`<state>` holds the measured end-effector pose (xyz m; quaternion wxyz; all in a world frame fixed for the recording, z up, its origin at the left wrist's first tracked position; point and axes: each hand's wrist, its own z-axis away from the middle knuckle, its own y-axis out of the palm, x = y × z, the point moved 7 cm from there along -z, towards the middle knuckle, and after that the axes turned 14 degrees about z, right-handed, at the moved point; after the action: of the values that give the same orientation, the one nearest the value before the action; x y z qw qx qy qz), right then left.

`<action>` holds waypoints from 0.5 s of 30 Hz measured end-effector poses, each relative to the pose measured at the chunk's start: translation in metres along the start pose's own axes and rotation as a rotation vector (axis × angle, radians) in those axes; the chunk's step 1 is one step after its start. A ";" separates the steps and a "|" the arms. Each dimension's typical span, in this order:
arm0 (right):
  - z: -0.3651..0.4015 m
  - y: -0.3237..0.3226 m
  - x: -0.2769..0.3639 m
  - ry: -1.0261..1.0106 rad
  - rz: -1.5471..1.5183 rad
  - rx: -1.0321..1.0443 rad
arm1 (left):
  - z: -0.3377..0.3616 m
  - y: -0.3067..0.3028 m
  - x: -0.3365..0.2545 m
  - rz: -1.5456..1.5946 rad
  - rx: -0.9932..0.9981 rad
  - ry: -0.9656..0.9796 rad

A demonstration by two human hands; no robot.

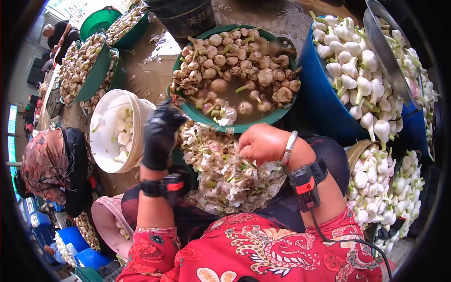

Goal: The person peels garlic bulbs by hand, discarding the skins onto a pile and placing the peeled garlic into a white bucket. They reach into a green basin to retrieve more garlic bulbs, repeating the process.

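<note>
My left hand [162, 134], in a black glove, is raised beside the rim of a white bucket [136, 136]. Motion blurs its fingers, so I cannot make out whether they hold anything. Peeled white garlic bulbs [123, 134] lie inside that bucket. My right hand [262, 143] is bare, its fingers curled and closed over a heap of garlic skins and stem trimmings [225, 176] in front of me. Whatever lies within those fingers is hidden. Just beyond both hands stands a green basin [197, 120] of unpeeled garlic [218, 84] sitting in murky water.
To the right, a large blue tub [319, 103] brims with cleaned garlic, a metal basin [390, 56] tilted against it. A black bucket [181, 21] stands behind the green basin. A pink bucket [105, 211] is at lower left. Another person [51, 164] works at far left.
</note>
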<state>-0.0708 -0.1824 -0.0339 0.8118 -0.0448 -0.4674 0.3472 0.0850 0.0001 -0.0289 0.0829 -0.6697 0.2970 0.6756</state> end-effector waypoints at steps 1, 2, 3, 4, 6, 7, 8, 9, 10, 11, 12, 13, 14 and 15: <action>0.005 -0.006 0.004 0.007 -0.001 -0.001 | -0.010 0.022 0.027 0.071 0.017 -0.197; 0.008 -0.018 0.006 0.028 -0.175 -0.083 | -0.013 0.032 0.060 -0.090 -0.001 -0.381; 0.009 -0.028 0.002 0.048 -0.348 -0.166 | -0.020 0.045 0.093 -0.278 0.101 -0.365; 0.008 -0.038 -0.005 -0.009 -0.304 -0.325 | -0.027 0.037 0.143 -0.394 0.224 -0.415; 0.016 -0.057 -0.013 -0.012 -0.107 -0.567 | -0.043 0.063 0.163 -0.928 0.430 -0.270; 0.028 -0.073 -0.010 -0.023 0.103 -0.799 | -0.052 0.062 0.196 -0.973 0.501 -0.312; 0.036 -0.081 -0.009 -0.022 0.054 -0.933 | -0.057 0.064 0.216 -1.107 0.542 -0.304; 0.036 -0.086 -0.007 -0.009 0.048 -0.932 | -0.060 0.065 0.234 -1.242 0.581 -0.296; 0.039 -0.092 -0.011 0.000 -0.193 -0.970 | -0.064 0.069 0.248 -1.205 0.634 -0.351; 0.042 -0.095 -0.017 0.008 -0.434 -1.001 | -0.069 0.066 0.254 -1.204 0.642 -0.357; 0.042 -0.096 -0.020 0.014 -0.520 -1.000 | -0.066 0.064 0.264 -1.202 0.786 -0.424; 0.041 -0.096 -0.021 0.014 -0.524 -0.998 | -0.060 0.069 0.257 -1.197 0.928 -0.492; 0.044 -0.096 -0.023 0.000 -0.530 -1.048 | -0.059 0.073 0.240 -1.085 0.875 -0.388; 0.048 -0.096 -0.024 -0.016 -0.537 -1.098 | -0.052 0.072 0.229 -1.092 0.874 -0.389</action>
<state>-0.0657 -0.2814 0.0137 0.7258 -0.3349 -0.5790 -0.1608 0.0724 -0.1503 -0.2231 0.7198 -0.4958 0.1427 0.4644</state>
